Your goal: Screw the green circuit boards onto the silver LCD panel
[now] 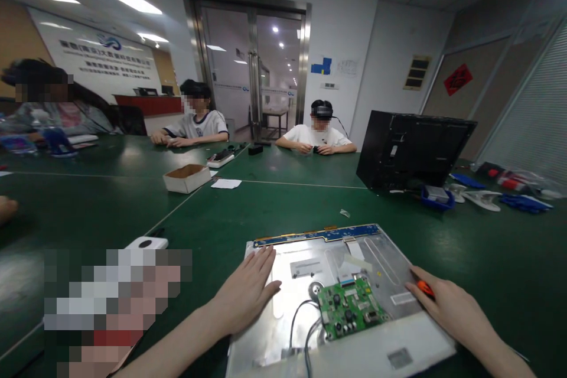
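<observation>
A bare display panel [305, 283] lies on the table in front of me, its metal back facing up. It carries a green circuit board [352, 306], a narrow blue circuit strip [316, 236] along the far edge and dark cables [305, 331] near its middle. My left hand [250, 286] rests flat on the panel's left edge, fingers stretched out, holding nothing. At the right edge, my right hand [447, 301] touches the panel with its fingers curled round an orange-and-black handle [425, 288]; the rest of that tool is hidden.
A black monitor housing [411, 150] stands at the back right, near a blue tray [437, 196] and blue gloves [525, 203]. An open box [186, 178] and white paper [226, 183] lie further left. Several people sit around the green table [283, 207]. A blurred area covers the lower left.
</observation>
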{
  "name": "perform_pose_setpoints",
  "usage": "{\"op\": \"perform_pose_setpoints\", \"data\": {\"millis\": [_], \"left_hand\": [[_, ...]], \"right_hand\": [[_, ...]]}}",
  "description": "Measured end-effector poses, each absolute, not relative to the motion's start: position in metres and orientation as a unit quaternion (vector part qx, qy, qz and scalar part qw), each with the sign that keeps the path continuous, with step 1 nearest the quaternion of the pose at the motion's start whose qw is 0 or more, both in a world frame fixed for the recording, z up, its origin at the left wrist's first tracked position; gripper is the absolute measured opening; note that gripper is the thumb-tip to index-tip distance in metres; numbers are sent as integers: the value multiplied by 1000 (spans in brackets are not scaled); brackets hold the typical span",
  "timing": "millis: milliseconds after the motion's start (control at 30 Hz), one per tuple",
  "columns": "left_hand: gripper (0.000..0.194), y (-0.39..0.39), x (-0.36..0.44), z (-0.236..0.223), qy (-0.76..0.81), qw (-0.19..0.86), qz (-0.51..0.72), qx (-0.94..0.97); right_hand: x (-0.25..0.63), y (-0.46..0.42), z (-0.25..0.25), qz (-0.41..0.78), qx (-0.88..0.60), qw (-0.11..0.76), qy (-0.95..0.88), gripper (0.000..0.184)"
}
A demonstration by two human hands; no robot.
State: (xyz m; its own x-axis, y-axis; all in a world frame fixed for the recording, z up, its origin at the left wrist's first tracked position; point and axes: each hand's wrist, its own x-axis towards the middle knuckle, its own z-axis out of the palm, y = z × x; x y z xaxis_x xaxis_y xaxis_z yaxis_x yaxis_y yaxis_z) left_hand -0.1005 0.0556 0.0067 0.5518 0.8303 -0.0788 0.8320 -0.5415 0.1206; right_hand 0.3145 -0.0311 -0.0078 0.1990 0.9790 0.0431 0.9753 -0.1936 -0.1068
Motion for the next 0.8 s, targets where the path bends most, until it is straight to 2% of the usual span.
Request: {"op": "perform_pose_setpoints", "data": {"millis": [233, 400, 533, 667, 800], "left_hand": [[58, 72, -109, 1, 474, 9, 16, 880], [54, 83, -109, -1, 493, -31, 27, 869], [56, 86, -110, 6, 504, -47, -34, 862], [53, 86, -110, 12, 512, -39, -22, 858], [42, 86, -104, 21, 531, -34, -21, 846]], "right_hand": [[300, -44, -21, 30, -768, 65, -637, 59], [271, -57, -23, 26, -753, 84, -652, 52], [252, -66, -19, 43, -754, 34, -655, 51], [246, -64, -8, 41, -729, -35, -682, 48], [239, -49, 6, 36, -674, -9, -738, 36]]}}
